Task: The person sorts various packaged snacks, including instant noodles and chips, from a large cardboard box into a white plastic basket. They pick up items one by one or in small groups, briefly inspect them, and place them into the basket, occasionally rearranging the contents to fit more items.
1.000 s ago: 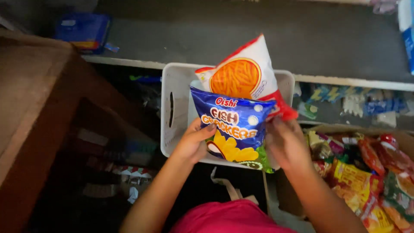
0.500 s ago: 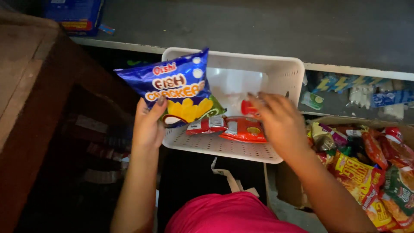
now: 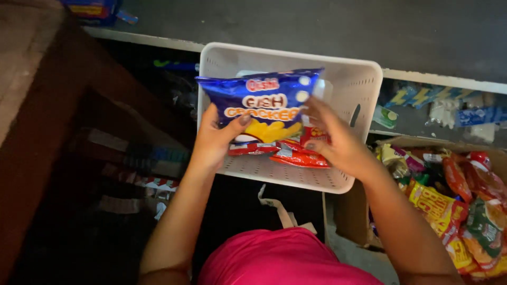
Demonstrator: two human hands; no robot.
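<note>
Blue snack bag [image 3: 262, 105] hung over the white basket [image 3: 364, 84], hiding much of the red packets [image 3: 296, 154] beneath. Left hand [image 3: 214, 140] and right hand [image 3: 332, 138] each gripped a side, thumbs in front.

Dim overall, lit from above on the white basket [image 3: 359, 84] and blue snack bag [image 3: 264, 103]. Deep shadow at left and below. Soft, slightly blurred throughout, grainy in dark areas.
</note>
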